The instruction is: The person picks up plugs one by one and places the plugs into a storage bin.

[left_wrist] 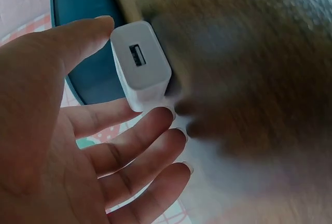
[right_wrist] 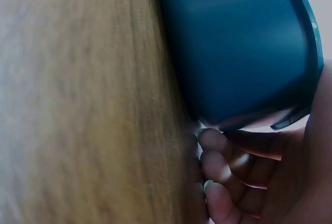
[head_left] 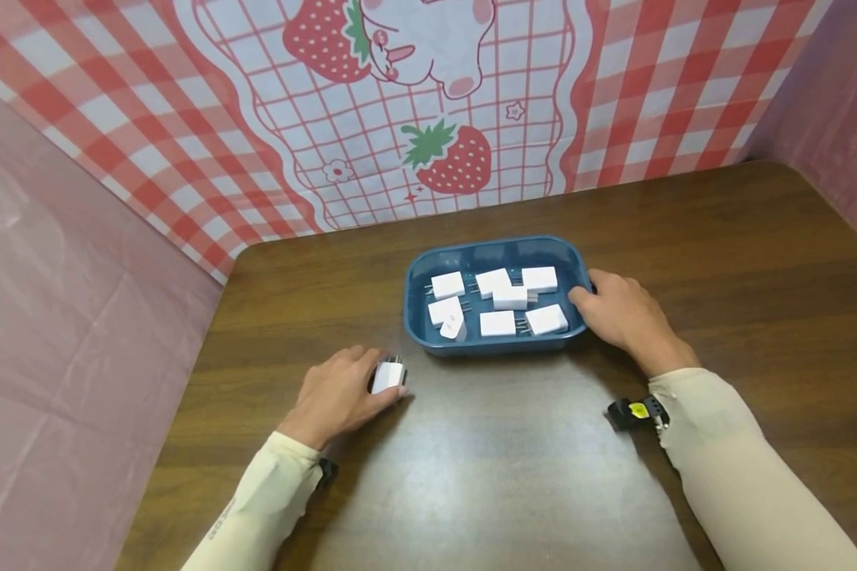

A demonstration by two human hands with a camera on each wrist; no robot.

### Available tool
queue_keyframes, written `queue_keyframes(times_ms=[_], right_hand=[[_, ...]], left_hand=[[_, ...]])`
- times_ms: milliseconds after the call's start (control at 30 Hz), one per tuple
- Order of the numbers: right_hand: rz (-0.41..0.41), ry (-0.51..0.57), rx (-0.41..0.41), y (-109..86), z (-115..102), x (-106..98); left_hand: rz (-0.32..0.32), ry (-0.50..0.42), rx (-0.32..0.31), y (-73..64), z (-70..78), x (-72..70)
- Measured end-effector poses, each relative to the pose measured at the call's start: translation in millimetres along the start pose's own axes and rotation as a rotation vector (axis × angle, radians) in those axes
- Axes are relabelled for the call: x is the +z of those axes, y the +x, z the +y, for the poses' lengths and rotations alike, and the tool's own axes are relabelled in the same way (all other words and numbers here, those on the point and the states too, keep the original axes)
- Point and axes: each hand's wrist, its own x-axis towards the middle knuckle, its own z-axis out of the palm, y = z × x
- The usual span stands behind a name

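My left hand (head_left: 339, 395) pinches a white USB charger (head_left: 388, 377) between thumb and index finger, low over the table in front of the bin. In the left wrist view the USB port of this charger (left_wrist: 141, 60) faces the camera, and the other fingers spread beside it. A blue plastic bin (head_left: 496, 346) holds several more white chargers (head_left: 497, 323), lying loose with their metal prongs showing. At the bin's right end my right hand (head_left: 624, 313) grips the rim, thumb over the edge. In the right wrist view its fingers curl beneath the bin's end wall (right_wrist: 244, 53).
The brown wooden table (head_left: 486, 444) carries the bin near its back edge. Behind stands a red-and-white checked cloth (head_left: 657, 95) with strawberries, and pink cloth (head_left: 64, 317) hangs at both sides. A small black device (head_left: 636, 412) is strapped at my right wrist.
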Motion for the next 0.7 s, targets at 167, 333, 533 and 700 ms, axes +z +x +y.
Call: queue_keyframes(times_ms=[167, 333, 533, 700], right_hand=[[-0.002, -0.004, 0.007, 0.0, -0.9, -0.4], [0.002, -0.001, 0.010, 0.4, -1.6, -0.8], [-0.003, -0.004, 0.007, 0.4, -1.3, -1.2], [-0.009, -0.009, 0.006, 0.1, 0.0, -1.1]], left_hand=[[0.028, -0.005, 0.016, -0.7, 0.2, 1.3], [0.048, 0.000, 0.021, -2.1, -1.5, 2.8], [0.060, -0.003, 0.027, -2.7, -4.2, 3.3], [0.085, -0.006, 0.032, -3.2, -6.9, 3.3]])
